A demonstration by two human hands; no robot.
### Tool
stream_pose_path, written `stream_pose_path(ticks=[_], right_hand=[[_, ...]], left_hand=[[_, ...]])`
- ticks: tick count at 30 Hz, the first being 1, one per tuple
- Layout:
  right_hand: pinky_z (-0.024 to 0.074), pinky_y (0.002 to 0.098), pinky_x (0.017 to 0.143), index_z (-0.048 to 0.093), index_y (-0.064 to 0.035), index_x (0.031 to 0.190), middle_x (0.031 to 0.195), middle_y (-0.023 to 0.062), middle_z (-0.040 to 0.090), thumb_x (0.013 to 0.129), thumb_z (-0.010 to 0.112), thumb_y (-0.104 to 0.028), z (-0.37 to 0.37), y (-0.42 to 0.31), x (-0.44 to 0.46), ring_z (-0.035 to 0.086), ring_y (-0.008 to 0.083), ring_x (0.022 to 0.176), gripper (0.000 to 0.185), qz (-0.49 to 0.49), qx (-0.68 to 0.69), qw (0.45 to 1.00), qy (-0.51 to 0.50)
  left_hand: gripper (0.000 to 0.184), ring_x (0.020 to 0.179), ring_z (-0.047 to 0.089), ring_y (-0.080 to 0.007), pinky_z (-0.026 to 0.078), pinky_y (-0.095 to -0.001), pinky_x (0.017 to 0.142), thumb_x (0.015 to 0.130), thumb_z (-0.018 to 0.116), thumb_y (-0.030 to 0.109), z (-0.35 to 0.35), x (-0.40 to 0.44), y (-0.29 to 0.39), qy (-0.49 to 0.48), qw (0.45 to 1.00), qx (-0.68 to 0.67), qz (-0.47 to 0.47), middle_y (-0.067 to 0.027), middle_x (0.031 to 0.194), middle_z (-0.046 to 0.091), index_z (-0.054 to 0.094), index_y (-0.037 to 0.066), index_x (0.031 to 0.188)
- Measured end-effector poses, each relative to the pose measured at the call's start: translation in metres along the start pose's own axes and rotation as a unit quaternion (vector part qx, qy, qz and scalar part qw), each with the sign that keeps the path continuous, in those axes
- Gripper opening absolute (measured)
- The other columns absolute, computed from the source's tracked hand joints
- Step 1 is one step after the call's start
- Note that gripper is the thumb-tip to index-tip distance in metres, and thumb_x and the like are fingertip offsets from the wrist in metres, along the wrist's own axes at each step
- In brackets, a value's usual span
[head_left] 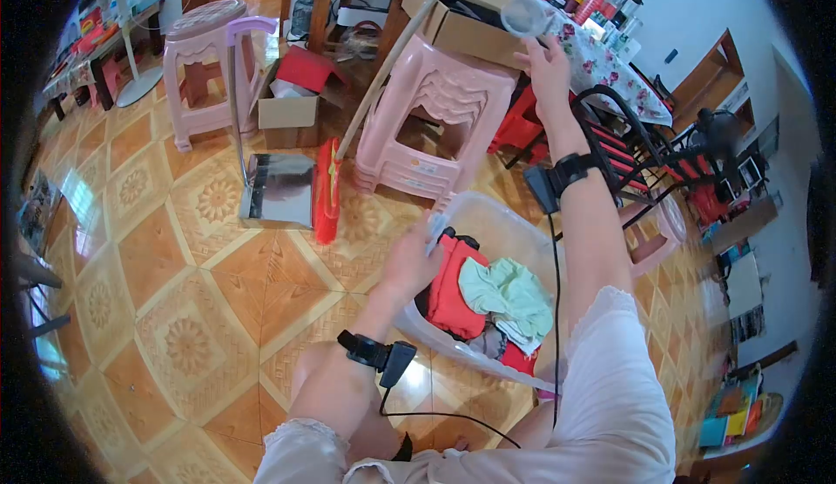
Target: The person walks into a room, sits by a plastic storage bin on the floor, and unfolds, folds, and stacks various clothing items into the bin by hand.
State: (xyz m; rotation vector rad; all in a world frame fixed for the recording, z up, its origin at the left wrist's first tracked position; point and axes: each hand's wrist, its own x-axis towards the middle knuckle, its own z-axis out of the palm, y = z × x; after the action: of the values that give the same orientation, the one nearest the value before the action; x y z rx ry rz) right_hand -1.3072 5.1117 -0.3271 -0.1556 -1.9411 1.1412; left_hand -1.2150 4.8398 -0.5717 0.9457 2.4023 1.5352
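Our left grip [414,259] clasps the tub [495,216] by its rim; clothes [489,294] already lie inside, with room left. We cannot tell whether our right grip [540,47], raised, holds the clear container [524,16].

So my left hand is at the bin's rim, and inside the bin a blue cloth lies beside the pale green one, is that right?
Not quite: the head view shows a red cloth, not blue, beside the green cloth. Your left hand is at the rim of the bin.
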Motion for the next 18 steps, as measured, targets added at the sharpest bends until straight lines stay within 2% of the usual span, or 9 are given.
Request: stream_pose_path(ticks=[4, 8, 10, 12, 14, 15, 16, 17, 18], right_hand=[[0.055, 0.0269, 0.074, 0.055, 0.0032, 0.141, 0.106, 0.0137, 0.076, 0.105, 0.062, -0.019, -0.014, 0.015, -0.072, 0.071, 0.0143, 0.084, 0.043, 0.039, 0.036, 0.999, -0.004], [0.0564, 0.0285, 0.074, 0.065, 0.0014, 0.13, 0.102, 0.0127, 0.076, 0.106, 0.059, -0.024, -0.059, 0.066, -0.165, 0.071, 0.0151, 0.083, 0.035, 0.128, 0.041, 0.991, 0.001], [0.0568, 0.0288, 0.074, 0.066, 0.0012, 0.128, 0.101, 0.0125, 0.076, 0.106, 0.059, -0.025, -0.098, 0.106, -0.209, 0.071, 0.0154, 0.083, 0.035, 0.203, 0.019, 0.979, 0.024], [0.0572, 0.0291, 0.075, 0.067, 0.0011, 0.126, 0.1, 0.0123, 0.076, 0.105, 0.059, -0.027, -0.14, 0.153, -0.249, 0.072, 0.0158, 0.082, 0.036, 0.264, 0.003, 0.964, 0.043], [0.0579, 0.0379, 0.085, 0.07, 0.0003, 0.122, 0.109, 0.0176, 0.075, 0.104, 0.059, -0.032, -0.179, 0.205, -0.287, 0.074, 0.0252, 0.095, 0.039, 0.394, -0.153, 0.902, -0.093], [0.0579, 0.0379, 0.085, 0.07, 0.0003, 0.122, 0.109, 0.0176, 0.075, 0.104, 0.059, -0.032, -0.19, 0.226, -0.308, 0.074, 0.0252, 0.095, 0.039, 0.4, -0.151, 0.899, -0.091], [0.0552, 0.0419, 0.093, 0.066, -0.0004, 0.128, 0.116, 0.0202, 0.073, 0.1, 0.063, -0.039, -0.2, 0.245, -0.328, 0.071, 0.0309, 0.106, 0.048, 0.32, -0.346, 0.842, -0.262], [0.0524, 0.0458, 0.101, 0.063, -0.001, 0.135, 0.123, 0.0228, 0.072, 0.096, 0.066, -0.046, -0.205, 0.255, -0.343, 0.068, 0.0366, 0.117, 0.059, 0.214, -0.512, 0.721, -0.415], [0.0524, 0.0458, 0.101, 0.063, -0.001, 0.135, 0.123, 0.0228, 0.072, 0.096, 0.066, -0.046, -0.206, 0.255, -0.36, 0.068, 0.0366, 0.117, 0.059, 0.22, -0.508, 0.721, -0.417]], left_hand=[[0.07, 0.104, 0.069, -0.0419, 0.055, -0.0506, 0.09, 0.091, 0.067, 0.023, 0.002, 0.003, -0.012, -0.02, 0.999, -0.037, -0.033, -0.0228, 0.112, 0.072, 0.043, 0.005, 0.154], [0.068, 0.105, 0.069, -0.0414, 0.054, -0.0497, 0.091, 0.092, 0.067, 0.024, 0.006, 0.0, -0.003, -0.031, 0.999, -0.009, -0.032, -0.0224, 0.112, 0.071, 0.044, 0.006, 0.153], [0.068, 0.104, 0.069, -0.0401, 0.055, -0.0491, 0.092, 0.091, 0.068, 0.025, 0.015, -0.002, -0.009, -0.036, 0.999, 0.004, -0.013, -0.0211, 0.111, 0.072, 0.046, 0.007, 0.152], [0.061, 0.087, 0.074, -0.034, 0.058, -0.0457, 0.082, 0.09, 0.068, 0.02, 0.019, -0.002, -0.006, -0.018, 0.999, 0.035, 0.025, -0.0145, 0.101, 0.076, 0.052, 0.008, 0.147], [0.06, 0.085, 0.075, -0.0321, 0.058, -0.0448, 0.081, 0.089, 0.068, 0.02, 0.024, -0.004, -0.004, -0.021, 0.999, 0.029, 0.028, -0.0136, 0.1, 0.077, 0.053, 0.007, 0.146], [0.06, 0.085, 0.075, -0.0319, 0.058, -0.0447, 0.08, 0.089, 0.068, 0.02, 0.025, -0.005, -0.001, -0.03, 0.998, 0.038, 0.026, -0.0137, 0.101, 0.077, 0.053, 0.007, 0.146], [0.06, 0.085, 0.075, -0.0316, 0.058, -0.0446, 0.08, 0.089, 0.068, 0.02, 0.026, -0.006, 0.002, -0.037, 0.998, 0.048, 0.025, -0.0138, 0.102, 0.077, 0.053, 0.007, 0.146], [0.06, 0.085, 0.075, -0.0316, 0.058, -0.0446, 0.08, 0.089, 0.068, 0.02, 0.027, -0.008, 0.004, -0.043, 0.998, 0.051, 0.022, -0.0138, 0.102, 0.077, 0.053, 0.007, 0.146], [0.06, 0.086, 0.075, -0.0319, 0.058, -0.0445, 0.08, 0.09, 0.068, 0.02, 0.029, -0.009, 0.007, -0.058, 0.996, 0.057, 0.017, -0.0139, 0.102, 0.077, 0.054, 0.007, 0.146]])
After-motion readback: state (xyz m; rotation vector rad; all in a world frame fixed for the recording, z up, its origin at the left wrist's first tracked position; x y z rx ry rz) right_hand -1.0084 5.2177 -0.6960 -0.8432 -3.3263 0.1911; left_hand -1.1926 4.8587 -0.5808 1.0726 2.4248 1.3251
